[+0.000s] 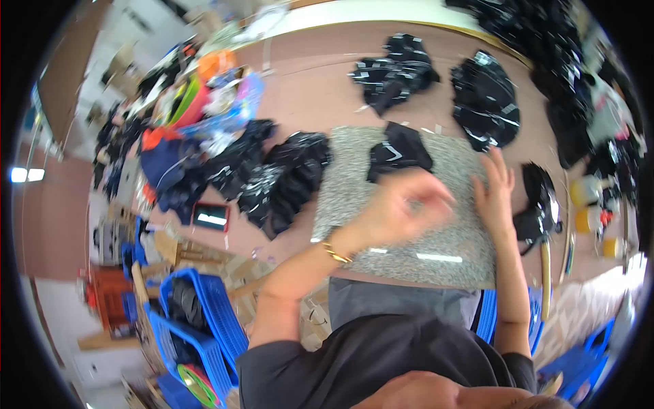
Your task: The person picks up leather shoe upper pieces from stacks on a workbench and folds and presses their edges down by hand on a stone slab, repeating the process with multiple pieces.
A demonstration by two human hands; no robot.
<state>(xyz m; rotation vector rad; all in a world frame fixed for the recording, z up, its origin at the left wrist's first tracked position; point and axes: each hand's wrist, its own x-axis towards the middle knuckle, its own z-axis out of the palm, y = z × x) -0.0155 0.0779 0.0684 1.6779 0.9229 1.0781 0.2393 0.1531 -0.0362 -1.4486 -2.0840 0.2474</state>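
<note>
A grey speckled mat (443, 218) lies on the brown table before me. Near its far edge rests a folded black piece (400, 151) with a white angular mark, seemingly fabric. My left hand (403, 210), below a gold bracelet, is over the mat just in front of that black piece. Its fingers look curled but are smeared by motion, so whether they hold anything is unclear. Along the mat's right side, my right hand (494, 187) has its fingers spread, with nothing seen in them. Just beyond its fingertips sits a shiny black bundle (485, 99).
More black bundles, one at the back (395, 71) and one at the left (286, 180), lie on the table. A phone (211, 217) is near the left edge. A dark shiny item (538, 201) lies right of the mat. Blue crates (204, 313) stand at lower left.
</note>
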